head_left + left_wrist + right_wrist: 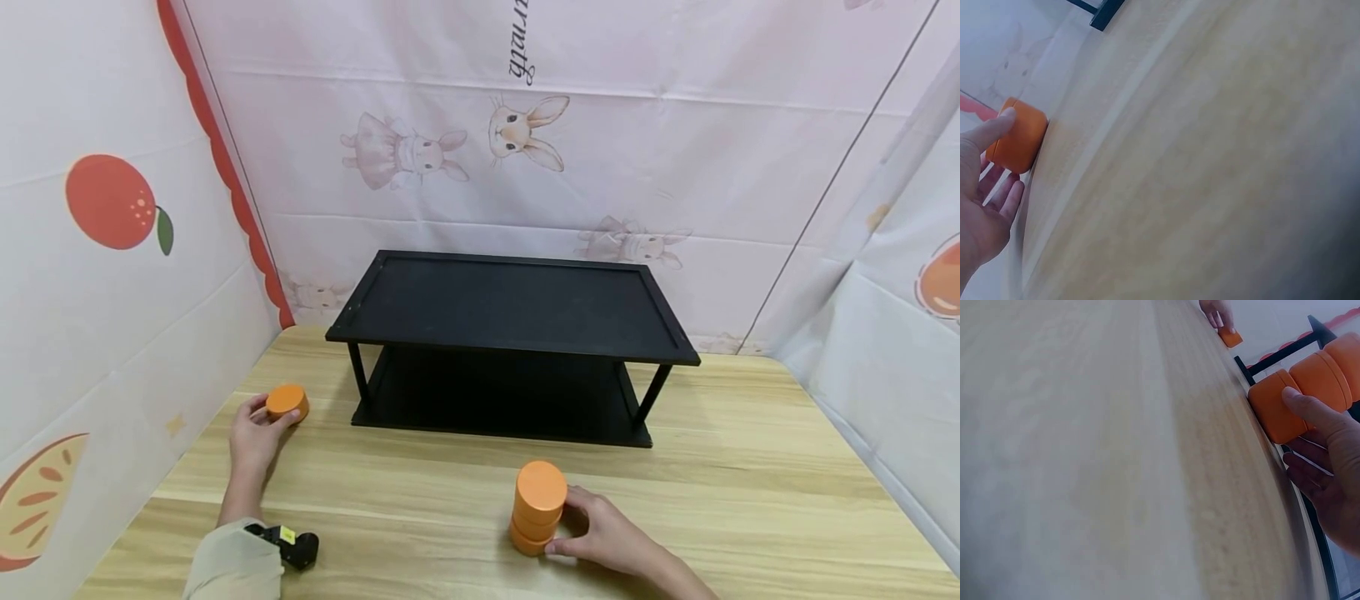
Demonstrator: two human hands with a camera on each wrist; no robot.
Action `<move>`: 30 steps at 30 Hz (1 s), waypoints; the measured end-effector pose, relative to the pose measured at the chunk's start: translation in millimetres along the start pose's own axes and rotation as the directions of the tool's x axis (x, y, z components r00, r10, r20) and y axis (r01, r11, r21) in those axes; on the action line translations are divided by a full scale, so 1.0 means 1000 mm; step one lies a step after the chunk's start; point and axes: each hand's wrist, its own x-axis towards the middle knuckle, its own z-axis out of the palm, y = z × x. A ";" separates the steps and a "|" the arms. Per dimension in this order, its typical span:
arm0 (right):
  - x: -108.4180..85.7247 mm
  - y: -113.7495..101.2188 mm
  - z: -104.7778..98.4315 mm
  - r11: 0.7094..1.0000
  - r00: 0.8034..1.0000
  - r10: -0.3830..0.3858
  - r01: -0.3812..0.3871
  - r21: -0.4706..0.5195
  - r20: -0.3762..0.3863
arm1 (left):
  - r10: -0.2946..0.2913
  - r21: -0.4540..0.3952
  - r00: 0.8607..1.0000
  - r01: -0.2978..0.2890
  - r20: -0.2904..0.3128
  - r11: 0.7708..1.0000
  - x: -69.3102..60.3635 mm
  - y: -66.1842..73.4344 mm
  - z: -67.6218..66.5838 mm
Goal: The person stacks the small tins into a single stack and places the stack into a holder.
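At the left of the table my left hand holds a single orange round tin, with the thumb on its near side and fingers around the far side. The left wrist view shows the thumb pressing on this lidded tin, which sits on the tabletop. Front and right of centre stands an upright stack of orange round tins, three high in the right wrist view. My right hand grips the stack low down from the right, its thumb on the bottom tin. Some fingers are hidden behind the stack.
A black two-tier shelf stands at the back middle of the wooden table, behind both hands. Printed cloth hangs behind and at both sides. A black device with a yellow label is at the left wrist.
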 end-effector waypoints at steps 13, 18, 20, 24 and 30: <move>0.001 0.000 -0.001 1.000 1.000 0.014 -0.014 0.012 0.012 | 0.004 0.014 1.000 -0.004 0.017 1.000 0.002 -0.003 0.000; 0.000 0.001 0.001 1.000 1.000 0.010 -0.010 0.013 0.011 | 0.001 0.009 1.000 -0.002 0.028 1.000 0.000 -0.004 0.001; 0.000 0.001 0.001 1.000 1.000 0.003 -0.003 0.012 0.009 | 0.003 0.014 1.000 -0.003 0.025 1.000 0.000 -0.005 0.001; 0.000 0.001 0.001 1.000 1.000 -0.007 0.007 0.014 0.007 | 0.012 0.025 1.000 -0.012 0.019 1.000 0.001 -0.005 0.001; 0.001 0.002 0.001 1.000 1.000 0.001 -0.001 0.021 0.012 | 0.003 0.025 1.000 -0.003 0.016 1.000 0.002 -0.003 0.001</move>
